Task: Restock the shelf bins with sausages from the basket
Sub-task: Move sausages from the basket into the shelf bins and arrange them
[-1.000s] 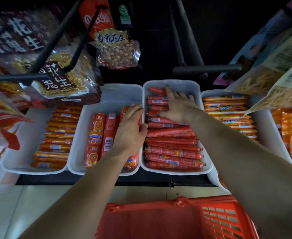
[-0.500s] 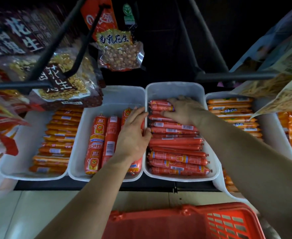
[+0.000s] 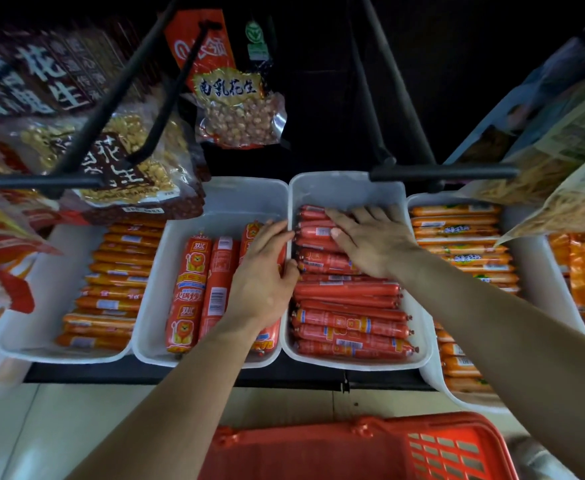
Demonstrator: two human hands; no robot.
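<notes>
Slim red sausages (image 3: pixel 346 292), glossy, with white barcode labels and pinched ends, lie crosswise in stacked rows in the white bin (image 3: pixel 346 185) right of centre on the shelf. The right grip (image 3: pixel 370 244) is released, fingers straight, pressing the far rows. The left grip (image 3: pixel 263 271) covers the rightmost of the thick lion-printed sausages (image 3: pixel 189 289) in the neighbouring bin (image 3: pixel 235 202), fingers curved at the shared rim. Whether it grasps one is unclear. The red basket (image 3: pixel 318 445) sits near, below the shelf.

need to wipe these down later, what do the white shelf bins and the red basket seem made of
White shelf bins: probably moulded plastic, smooth, semi-matte, going by rounded rims and soft sheen. Red basket: apparently rigid plastic, slightly glossy, with a moulded grid wall.
</notes>
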